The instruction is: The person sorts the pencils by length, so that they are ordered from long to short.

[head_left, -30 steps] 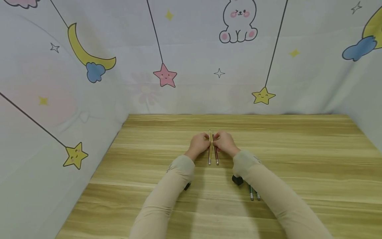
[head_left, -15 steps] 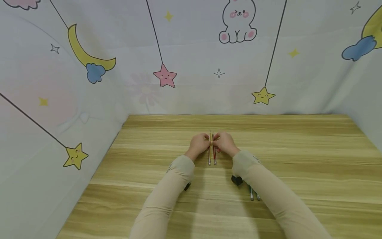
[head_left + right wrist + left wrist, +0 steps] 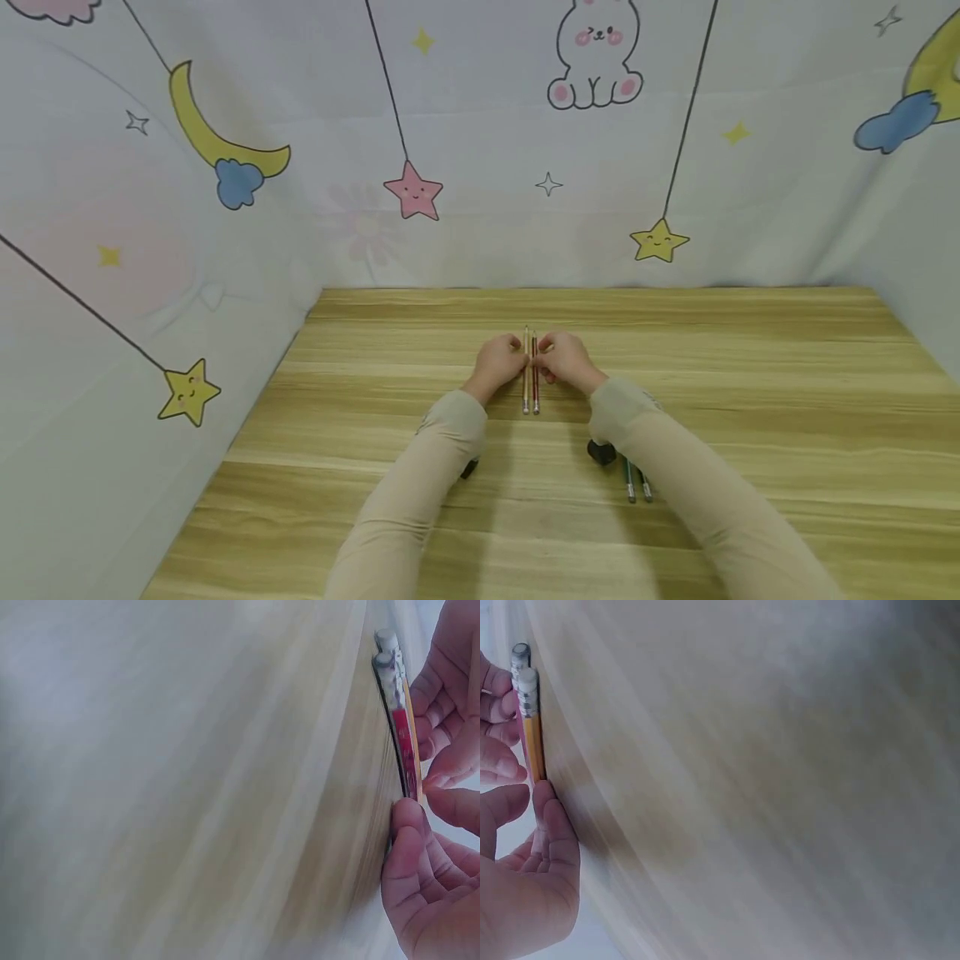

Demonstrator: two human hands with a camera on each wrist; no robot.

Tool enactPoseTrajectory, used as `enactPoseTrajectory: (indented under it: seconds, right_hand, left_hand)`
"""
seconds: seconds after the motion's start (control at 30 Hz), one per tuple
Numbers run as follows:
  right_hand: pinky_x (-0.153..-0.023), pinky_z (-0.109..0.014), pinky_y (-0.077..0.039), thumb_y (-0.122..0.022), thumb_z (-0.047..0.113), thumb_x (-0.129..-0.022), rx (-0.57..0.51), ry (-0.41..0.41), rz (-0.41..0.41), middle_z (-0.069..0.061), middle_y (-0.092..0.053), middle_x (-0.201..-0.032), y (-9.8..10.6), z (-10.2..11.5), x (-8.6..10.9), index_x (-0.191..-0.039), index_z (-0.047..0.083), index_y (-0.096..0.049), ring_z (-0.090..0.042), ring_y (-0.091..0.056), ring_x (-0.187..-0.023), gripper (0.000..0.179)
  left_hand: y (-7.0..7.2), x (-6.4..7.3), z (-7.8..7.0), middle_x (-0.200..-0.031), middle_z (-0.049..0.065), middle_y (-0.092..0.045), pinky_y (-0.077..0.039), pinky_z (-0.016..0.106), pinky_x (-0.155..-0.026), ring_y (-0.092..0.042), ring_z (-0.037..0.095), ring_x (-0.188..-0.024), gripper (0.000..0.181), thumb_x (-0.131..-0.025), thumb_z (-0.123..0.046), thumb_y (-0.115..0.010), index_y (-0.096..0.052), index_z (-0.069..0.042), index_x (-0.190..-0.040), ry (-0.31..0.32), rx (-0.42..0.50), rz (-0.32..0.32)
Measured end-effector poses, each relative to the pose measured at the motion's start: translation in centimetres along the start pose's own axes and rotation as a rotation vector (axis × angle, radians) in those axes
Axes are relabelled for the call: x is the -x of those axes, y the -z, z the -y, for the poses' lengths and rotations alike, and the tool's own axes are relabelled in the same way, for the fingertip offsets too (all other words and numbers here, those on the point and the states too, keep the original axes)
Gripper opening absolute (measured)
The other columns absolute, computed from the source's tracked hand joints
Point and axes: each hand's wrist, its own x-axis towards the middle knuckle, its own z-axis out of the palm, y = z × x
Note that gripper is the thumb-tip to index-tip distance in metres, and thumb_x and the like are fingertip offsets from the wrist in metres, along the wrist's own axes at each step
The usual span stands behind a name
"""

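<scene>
A yellow pencil and a red pencil lie side by side on the wooden table, points away from me and eraser ends toward me. My left hand pinches the yellow pencil near its middle. From the other side, my right hand has thumb and fingers at the red pencil. The left wrist view shows the yellow pencil in front, with its white eraser close to the other one. In the right wrist view the red pencil runs down between my right thumb and index finger; the fingers hide its far part.
Two dark green pencils lie nearer to me, partly covered by my right forearm. A black object shows beneath the right cuff. Behind the table hangs a white cloth printed with stars and a bunny.
The red pencil's eraser end has swung left, so it now lies nearly parallel and close to the yellow pencil. Both hands stay in about the same place.
</scene>
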Motion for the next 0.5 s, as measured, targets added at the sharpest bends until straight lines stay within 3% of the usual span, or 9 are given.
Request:
enactPoseTrajectory:
  seconds: [0.17, 0.33, 0.5]
  right_hand:
    - [-0.045, -0.024, -0.045, -0.056, 0.009, -0.083, 0.029, 0.016, 0.040, -0.010, -0.059, -0.063, 1.0, -0.1, 0.9, -0.109, -0.005, -0.052, -0.012, -0.050, -0.044, 0.030]
    - [-0.049, -0.027, -0.048, -0.056, 0.010, -0.084, 0.009, 0.032, 0.076, -0.013, -0.060, -0.073, 2.2, -0.2, 1.9, -0.111, -0.005, -0.050, -0.012, -0.049, -0.045, 0.032]
    - [-0.053, -0.030, -0.049, -0.057, 0.011, -0.084, 0.019, 0.052, 0.101, -0.017, -0.061, -0.080, 3.2, -0.3, 3.2, -0.111, -0.006, -0.051, -0.015, -0.051, -0.050, 0.032]
  left_hand:
    - [0.3, 0.4, -0.1, -0.099, 0.013, -0.062, -0.045, 0.033, -0.078, -0.055, 0.023, -0.084, 0.034, -0.081, -0.017, -0.058, -0.055, 0.000, -0.110, 0.032, 0.027, 0.022]
    - [0.4, 0.8, -0.2, -0.094, 0.010, -0.062, -0.045, 0.031, -0.073, -0.055, 0.020, -0.079, 0.035, -0.083, -0.020, -0.056, -0.053, -0.003, -0.114, 0.071, 0.054, 0.057]
    - [0.6, 1.3, -0.9, -0.100, 0.004, -0.063, -0.044, 0.028, -0.070, -0.057, 0.017, -0.083, 0.034, -0.082, -0.023, -0.056, -0.053, -0.010, -0.114, 0.095, 0.024, 0.025]
